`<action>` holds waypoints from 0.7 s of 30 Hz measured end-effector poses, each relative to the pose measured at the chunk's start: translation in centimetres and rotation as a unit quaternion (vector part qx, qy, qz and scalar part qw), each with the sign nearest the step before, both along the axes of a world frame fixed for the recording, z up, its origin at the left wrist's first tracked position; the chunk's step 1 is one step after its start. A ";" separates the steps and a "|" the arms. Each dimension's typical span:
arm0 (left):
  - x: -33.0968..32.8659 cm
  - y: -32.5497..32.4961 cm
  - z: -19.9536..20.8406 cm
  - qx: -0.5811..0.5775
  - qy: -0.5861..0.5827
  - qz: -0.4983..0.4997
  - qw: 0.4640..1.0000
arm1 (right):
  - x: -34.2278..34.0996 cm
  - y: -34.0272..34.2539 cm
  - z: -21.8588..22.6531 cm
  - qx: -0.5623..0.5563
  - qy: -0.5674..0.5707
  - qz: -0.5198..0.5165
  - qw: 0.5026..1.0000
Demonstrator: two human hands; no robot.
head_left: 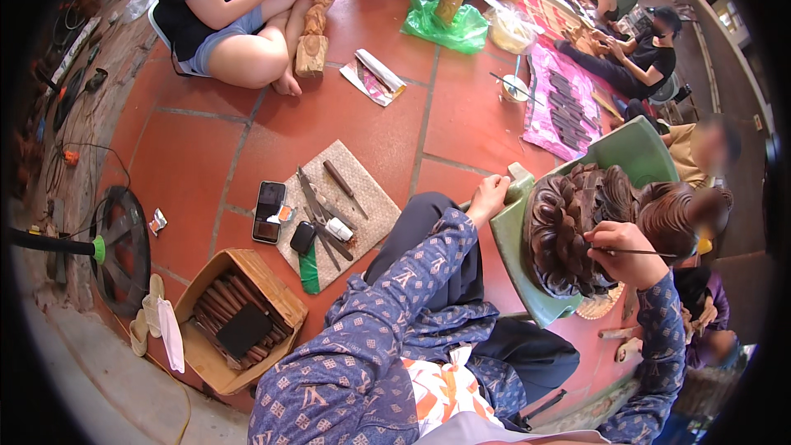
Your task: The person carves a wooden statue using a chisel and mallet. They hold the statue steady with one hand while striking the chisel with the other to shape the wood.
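A dark brown carved wooden sculpture (568, 227), with deep petal-like folds, rests on a green plastic chair (630, 148) at the right. My left hand (489, 199) is closed on the near-left edge of that chair. Against the carving, my right hand (630, 254) pinches a thin dark stick-like tool (651, 253); its shaft sticks out to the right, and I cannot make out its tip. The carving's underside is hidden by the chair.
A textured mat (362, 173) holds carving tools, a black case and green tape, beside a phone (269, 211). A cardboard box (284, 301) of wooden handles stands lower left, near a black fan (121, 251). Several people sit around; a pink sheet (540, 86) bears dark pieces.
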State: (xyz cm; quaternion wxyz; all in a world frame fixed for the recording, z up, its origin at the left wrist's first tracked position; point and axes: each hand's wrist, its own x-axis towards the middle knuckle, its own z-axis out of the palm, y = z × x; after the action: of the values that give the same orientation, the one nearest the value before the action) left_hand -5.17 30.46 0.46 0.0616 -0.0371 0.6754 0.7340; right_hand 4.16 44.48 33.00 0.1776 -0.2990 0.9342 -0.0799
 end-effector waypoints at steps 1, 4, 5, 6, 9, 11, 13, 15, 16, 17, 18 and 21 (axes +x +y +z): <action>0.0 -0.1 0.1 0.000 -0.001 -0.002 1.000 | -0.1 0.1 -0.2 -0.019 -0.004 -0.027 0.999; 0.2 0.0 -0.1 -0.011 0.020 0.027 0.999 | 1.7 -1.7 -0.2 0.061 0.074 0.057 0.994; 0.1 -0.2 -0.3 0.000 0.016 0.024 1.000 | 1.5 -1.8 -0.3 0.053 0.062 0.050 0.995; 0.1 -0.1 -0.2 0.012 0.012 0.015 1.000 | 1.3 -1.6 -0.3 0.048 0.050 0.038 0.997; 0.0 0.1 0.0 0.009 0.007 -0.009 1.000 | -0.1 -0.3 0.2 -0.027 -0.007 -0.002 1.000; 0.2 0.2 -0.1 0.001 0.012 -0.008 1.000 | -0.2 0.4 0.0 -0.043 -0.028 -0.046 0.998; -0.1 -0.1 -0.5 -0.001 0.026 0.020 0.999 | 0.5 -0.6 -0.3 -0.020 0.024 0.014 0.999; 0.0 -0.2 -0.5 -0.003 0.011 0.009 1.000 | 1.2 -1.7 -0.3 0.045 0.039 0.012 0.998; 0.0 -0.2 -0.2 -0.004 0.004 0.000 1.000 | 1.0 -1.7 -0.2 0.053 0.038 0.017 0.998; 0.1 -0.1 0.0 -0.001 0.003 -0.005 1.000 | 0.7 -1.7 -0.2 0.062 0.037 0.022 0.997; 0.1 -0.1 0.0 0.003 0.004 -0.007 1.000 | 0.0 -1.2 0.3 0.031 0.010 0.028 0.999; 0.1 0.1 0.1 -0.003 0.003 -0.009 1.000 | -0.5 0.1 0.1 -0.038 -0.032 -0.048 0.998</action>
State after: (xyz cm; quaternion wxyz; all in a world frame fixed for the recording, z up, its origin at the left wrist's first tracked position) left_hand -5.04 30.52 0.54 0.0663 -0.0293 0.6782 0.7313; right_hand 3.64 44.60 33.08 0.1924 -0.2580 0.9374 -0.1330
